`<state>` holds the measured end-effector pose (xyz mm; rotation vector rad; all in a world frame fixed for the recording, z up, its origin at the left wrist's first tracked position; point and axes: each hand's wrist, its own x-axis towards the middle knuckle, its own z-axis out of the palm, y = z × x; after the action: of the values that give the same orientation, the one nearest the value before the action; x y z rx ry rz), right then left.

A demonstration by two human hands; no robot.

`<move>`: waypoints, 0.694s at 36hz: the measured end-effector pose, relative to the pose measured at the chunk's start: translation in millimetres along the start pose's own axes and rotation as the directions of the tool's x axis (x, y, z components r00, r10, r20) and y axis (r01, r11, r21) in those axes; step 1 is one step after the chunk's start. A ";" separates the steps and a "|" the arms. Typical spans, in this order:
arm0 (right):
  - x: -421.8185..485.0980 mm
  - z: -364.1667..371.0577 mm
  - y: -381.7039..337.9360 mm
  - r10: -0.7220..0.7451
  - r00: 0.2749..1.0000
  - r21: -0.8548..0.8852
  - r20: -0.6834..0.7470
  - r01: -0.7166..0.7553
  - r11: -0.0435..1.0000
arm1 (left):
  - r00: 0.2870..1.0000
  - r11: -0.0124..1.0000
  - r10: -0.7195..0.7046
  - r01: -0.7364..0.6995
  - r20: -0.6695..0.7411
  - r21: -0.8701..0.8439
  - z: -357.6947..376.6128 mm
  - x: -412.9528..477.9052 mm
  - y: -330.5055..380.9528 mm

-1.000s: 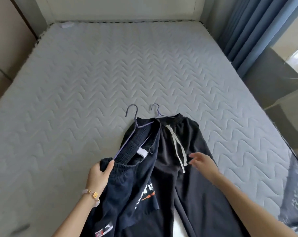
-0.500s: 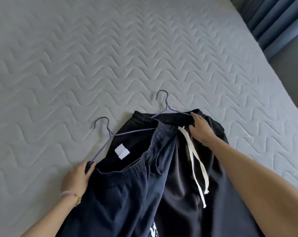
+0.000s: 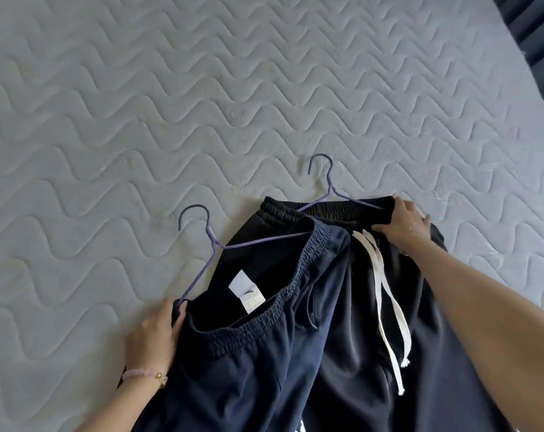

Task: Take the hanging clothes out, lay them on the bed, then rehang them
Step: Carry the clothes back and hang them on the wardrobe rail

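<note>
Two pairs of trousers lie side by side on the grey quilted mattress, filling the lower middle and lower right of the frame. The navy trousers overlap the left edge of the black trousers. Each pair is on a purple hanger. The left hanger has its hook at centre left, and the right hanger has its hook just above the black waistband.

The left hand, with a bracelet at the wrist, curls around the lower end of the left hanger and the navy waistband corner. The right hand clamps the right end of the black waistband, thumb underneath. A white drawstring trails down the black fabric, and a white label shows inside the navy waistband. A blue curtain edges the upper right corner.
</note>
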<state>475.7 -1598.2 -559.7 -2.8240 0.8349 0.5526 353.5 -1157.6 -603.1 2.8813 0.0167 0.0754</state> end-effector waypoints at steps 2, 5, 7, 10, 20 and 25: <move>3.5 -8.9 0.2 0.022 1.000 -0.046 -0.015 -0.023 0.999 | 1.000 1.000 0.005 -0.005 0.005 0.010 -2.0 0.8 0.8; -2.2 -14.7 -3.4 0.005 0.996 -0.074 -0.094 -0.012 0.997 | 0.999 1.000 0.006 -0.007 0.047 0.021 -2.7 2.2 0.6; -10.4 -12.0 -4.5 -0.021 0.988 -0.133 -0.153 0.000 0.991 | 0.996 1.000 -0.003 0.001 0.084 0.020 -3.2 2.8 -0.4; -20.6 -7.8 -3.8 -0.017 0.988 -0.062 -0.153 0.007 0.998 | 0.993 1.000 -0.004 0.004 0.119 0.001 -6.4 3.1 0.2; -49.5 -39.2 14.9 -0.047 0.994 0.093 0.103 0.037 0.995 | 0.946 0.984 -0.163 0.176 0.280 -0.022 -6.1 9.7 -2.9; -90.5 -61.7 26.9 -0.065 0.995 0.212 0.076 0.048 0.976 | 0.877 0.947 -0.209 0.292 0.433 -0.134 -26.5 11.2 0.6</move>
<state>409.4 -1590.5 -468.8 -2.6060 0.7472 0.5355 363.3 -1151.2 -576.8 2.6112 0.2876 -0.5530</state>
